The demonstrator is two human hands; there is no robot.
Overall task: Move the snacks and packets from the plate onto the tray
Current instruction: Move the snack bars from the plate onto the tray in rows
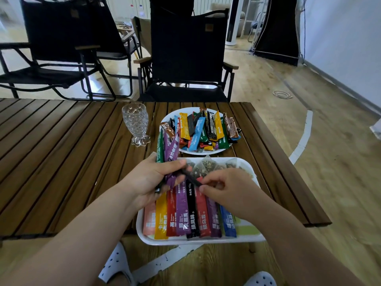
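Observation:
A white plate [172, 118] at the table's far side is heaped with several coloured stick packets [201, 129]. Nearer me, a white tray [142, 234] holds a row of stick packets [181, 213] lying side by side, with clear pyramid tea bags [203, 165] along its far edge. My left hand [152, 182] is over the tray's left part, shut on a bundle of green and purple packets [168, 153] that stick up. My right hand [226, 188] pinches the end of a black packet [190, 177] that runs from the bundle.
A patterned clear glass [136, 122] stands left of the plate on the slatted wooden table [61, 151]. The tray overhangs the table's near edge. Black folding chairs [185, 58] stand beyond the table. My white shoes show on the floor below.

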